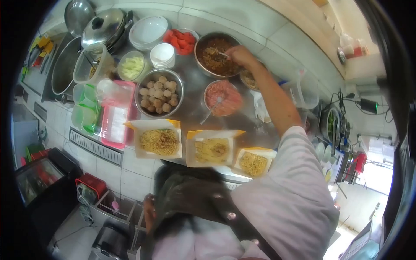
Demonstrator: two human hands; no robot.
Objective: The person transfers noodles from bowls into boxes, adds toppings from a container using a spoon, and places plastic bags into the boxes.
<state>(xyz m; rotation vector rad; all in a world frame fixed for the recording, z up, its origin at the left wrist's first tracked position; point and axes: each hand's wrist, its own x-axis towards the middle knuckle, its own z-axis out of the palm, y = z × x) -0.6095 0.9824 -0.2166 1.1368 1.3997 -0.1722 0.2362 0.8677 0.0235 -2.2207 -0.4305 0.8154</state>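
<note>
At the lower left of the frame, the left hand (pixel 149 210) is beside the dark apron (pixel 186 195), which hides part of it; I cannot tell whether its fingers are spread or closed. A noodle box (pixel 149 125) sits open near the centre, with a second box (pixel 203 162) to its right. In the upper middle, a steel bowl (pixel 198 51) holds dark brown sauce with bits in it. A spoon (pixel 223 54) runs nearly level across the frame, pointing left and slightly up, its far end lost in the sauce. The right hand (pixel 240 56) pinches the handle, fingers drawn together. Farther right, the pale sleeve (pixel 290 173) borders a third box (pixel 263 152).
</note>
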